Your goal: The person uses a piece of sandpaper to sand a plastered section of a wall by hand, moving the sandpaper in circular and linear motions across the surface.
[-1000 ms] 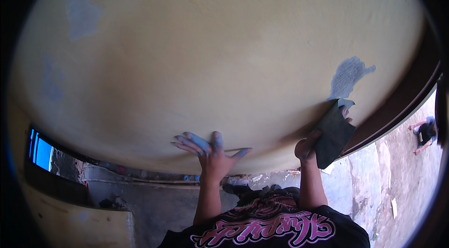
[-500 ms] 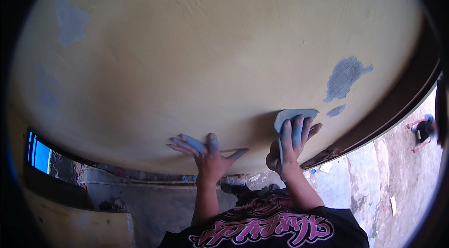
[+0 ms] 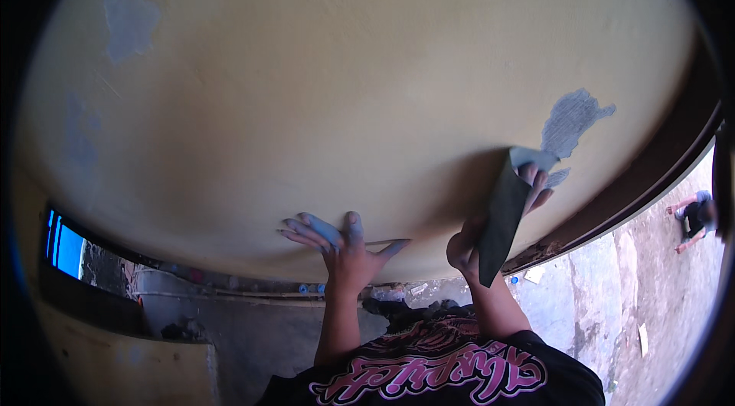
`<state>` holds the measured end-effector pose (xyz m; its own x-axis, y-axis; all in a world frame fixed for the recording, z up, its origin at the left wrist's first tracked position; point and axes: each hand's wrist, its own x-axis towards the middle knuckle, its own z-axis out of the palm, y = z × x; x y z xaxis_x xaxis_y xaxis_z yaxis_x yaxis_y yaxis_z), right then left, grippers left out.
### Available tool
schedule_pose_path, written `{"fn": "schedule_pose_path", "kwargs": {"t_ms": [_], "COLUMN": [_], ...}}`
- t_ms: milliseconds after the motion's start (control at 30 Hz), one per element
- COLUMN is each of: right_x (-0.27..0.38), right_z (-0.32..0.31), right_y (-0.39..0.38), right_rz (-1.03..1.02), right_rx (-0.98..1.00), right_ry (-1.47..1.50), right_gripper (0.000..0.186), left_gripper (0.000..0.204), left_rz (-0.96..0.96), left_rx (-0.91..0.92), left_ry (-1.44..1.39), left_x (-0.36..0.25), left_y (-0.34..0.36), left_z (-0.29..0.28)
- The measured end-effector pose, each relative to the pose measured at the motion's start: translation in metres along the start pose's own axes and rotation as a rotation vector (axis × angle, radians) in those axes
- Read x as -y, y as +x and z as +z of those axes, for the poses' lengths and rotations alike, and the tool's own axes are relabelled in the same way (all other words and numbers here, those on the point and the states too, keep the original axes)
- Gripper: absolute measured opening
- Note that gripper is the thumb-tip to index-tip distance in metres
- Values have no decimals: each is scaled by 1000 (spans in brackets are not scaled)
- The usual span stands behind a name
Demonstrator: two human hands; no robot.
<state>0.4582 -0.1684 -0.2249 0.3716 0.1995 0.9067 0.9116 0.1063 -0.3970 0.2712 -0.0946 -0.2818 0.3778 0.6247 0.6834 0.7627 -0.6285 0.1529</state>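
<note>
Left hand (image 3: pixel 351 264), fingers spread wide, empty, against a cream-painted surface (image 3: pixel 321 99), right hand (image 3: pixel 464 243), fingers partly curled, gripping a bent dark sandpaper sheet (image 3: pixel 504 222), grey patch (image 3: pixel 573 121) beside it

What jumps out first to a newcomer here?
Probably the broad pale yellow surface filling most of the view, with a ragged grey patch at its right and a paler one at upper left. Then the dark, bent sheet in the right hand, just below that ragged patch. Lower centre, the left hand is spread, its fingers smudged bluish-grey.
</note>
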Motion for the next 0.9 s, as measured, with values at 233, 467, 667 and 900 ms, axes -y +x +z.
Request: {"fn": "schedule_pose_path", "kwargs": {"t_ms": [233, 467, 667, 900], "right_x": [-19, -29, -35, -28], "right_z": [4, 5, 14, 19], "right_y": [-43, -23, -58, -33], "right_rz": [-81, 82, -344, -65], "right_rx": [81, -114, 74, -143], "right_ry": [-170, -200, -307, -163], "right_gripper": [46, 42, 40, 45], "left_gripper": [93, 99, 123, 105], "left_rz": [27, 80, 95, 180], "left_rx": [-49, -111, -69, -119], "left_ry": [-66, 78, 174, 82], "left_x": [6, -12, -3, 1], "left_y": [-8, 13, 3, 12], "left_z": [8, -18, -5, -12]}}
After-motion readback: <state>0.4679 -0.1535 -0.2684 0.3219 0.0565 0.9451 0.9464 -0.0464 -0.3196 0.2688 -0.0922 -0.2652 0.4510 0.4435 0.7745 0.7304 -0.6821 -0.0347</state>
